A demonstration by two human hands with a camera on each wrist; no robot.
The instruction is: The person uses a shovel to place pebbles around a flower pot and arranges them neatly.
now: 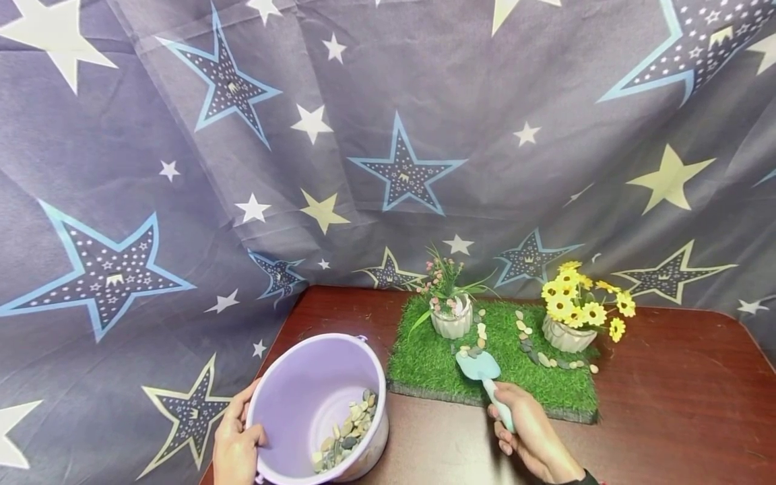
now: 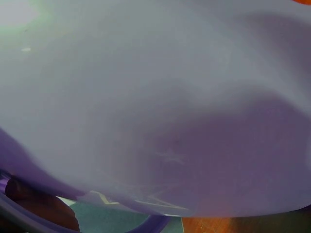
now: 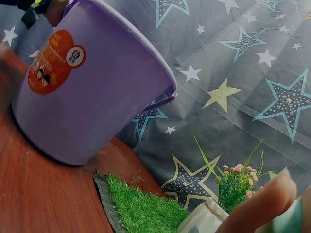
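Your right hand [image 1: 530, 431] is closed around the handle of the small blue shovel [image 1: 485, 377], its blade resting on the grass mat [image 1: 424, 364] near the pebble path [image 1: 479, 337]. Your left hand [image 1: 233, 441] grips the rim of the tilted purple bucket [image 1: 303, 397]. Keep the blade level, I think, so pebbles [image 1: 348, 431] do not roll off.

From my end the head view is evenly and softly lit, with only faint shadows under the purple bucket [image 1: 318, 404] and a mild sheen on the table [image 1: 679, 404]. The star cloth [image 1: 182, 168] bows toward the edges (wide-lens distortion). The left wrist view is almost all blurred lilac haze, far too close to focus. In the right wrist view a fingertip [image 3: 262, 204] sits soft and dim.
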